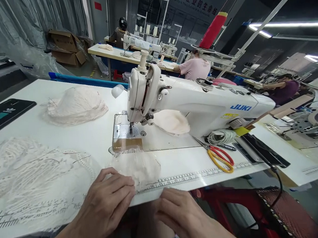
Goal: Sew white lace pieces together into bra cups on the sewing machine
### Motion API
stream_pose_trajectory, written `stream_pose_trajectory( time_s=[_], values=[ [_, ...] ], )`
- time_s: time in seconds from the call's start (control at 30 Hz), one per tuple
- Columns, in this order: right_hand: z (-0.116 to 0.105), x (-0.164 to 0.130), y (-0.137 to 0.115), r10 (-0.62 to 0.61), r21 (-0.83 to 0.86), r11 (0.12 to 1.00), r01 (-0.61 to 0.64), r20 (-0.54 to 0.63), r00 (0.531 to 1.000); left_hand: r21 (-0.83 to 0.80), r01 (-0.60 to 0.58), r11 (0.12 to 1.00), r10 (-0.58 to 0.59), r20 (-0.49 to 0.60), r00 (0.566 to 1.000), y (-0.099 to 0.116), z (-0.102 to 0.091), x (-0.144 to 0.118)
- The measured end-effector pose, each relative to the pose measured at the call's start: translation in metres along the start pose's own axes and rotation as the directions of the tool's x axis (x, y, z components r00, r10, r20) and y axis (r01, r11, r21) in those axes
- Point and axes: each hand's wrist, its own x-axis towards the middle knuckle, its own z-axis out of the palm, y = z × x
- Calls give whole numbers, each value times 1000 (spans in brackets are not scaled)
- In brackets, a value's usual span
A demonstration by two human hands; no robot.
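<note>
A small gathered piece of sheer cream fabric (144,167) lies in front of the sewing machine (200,99), its fringed end reaching the needle plate. My left hand (109,194) is closed at the fabric's near left edge, fingers bent and pressed together with the tips on it. At the table's front edge, my right hand (179,211) has curled fingers; whatever they may hold is hidden. White lacy fabric (45,173) spreads out left of my left hand. Another cream fabric piece (172,122) lies under the machine arm. The presser foot (131,129) stands over the plate.
Scissors (220,158) with red and yellow handles lie right, near a coil of pale cord (221,136). A cream fabric pile (76,103) sits behind left, beside a dark phone-like device (9,111). A printed ruler (172,181) runs along the front edge. Co-workers (195,66) sit behind.
</note>
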Motion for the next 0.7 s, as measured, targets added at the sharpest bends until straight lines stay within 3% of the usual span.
stream_pose_trajectory(
  time_s=[0.1, 0.2, 0.5, 0.7],
  values=[
    [23, 16, -4, 41, -19, 999, -47, -231, 972, 8, -17, 1000, 17, 7, 1000, 1, -2, -1],
    [38, 30, -6, 49, -27, 998, -60, -320, 946, 7, -21, 1000, 21, 8, 1000, 0, -2, -2],
    [52, 32, -12, 211, -12, 973, -231, -368, 906, 2, -23, 1000, 23, 49, 999, -2, -3, -3],
    [50, 34, -11, 178, 26, 983, -181, -356, 917, 6, -41, 999, 40, 79, 996, -1, -6, -2]
  ],
)
